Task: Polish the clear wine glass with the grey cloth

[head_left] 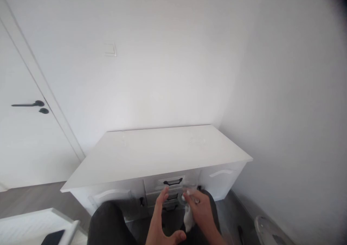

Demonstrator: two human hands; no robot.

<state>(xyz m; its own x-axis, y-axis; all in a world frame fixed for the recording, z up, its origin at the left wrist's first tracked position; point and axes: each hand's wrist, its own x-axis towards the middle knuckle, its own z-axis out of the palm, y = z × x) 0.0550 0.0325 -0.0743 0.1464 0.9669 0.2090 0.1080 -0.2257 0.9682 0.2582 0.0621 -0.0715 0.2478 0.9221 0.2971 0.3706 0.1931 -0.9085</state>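
Note:
My right hand is closed, its fingers bent around a white crumpled cloth that hangs down below them. Whether this is cloth or tissue I cannot make out. At the fingertips of the same hand is a small, round, greyish see-through thing, too blurred to name. My left hand is just to the left, open, thumb and fingers wide apart with nothing between them. Both hands are above my lap, in front of the white cabinet and its drawers with dark handles.
My knee is close to the cabinet front. At lower left stands a white piece of furniture with a dark flat object on it. A rounded pale object is at lower right. A white door is at left.

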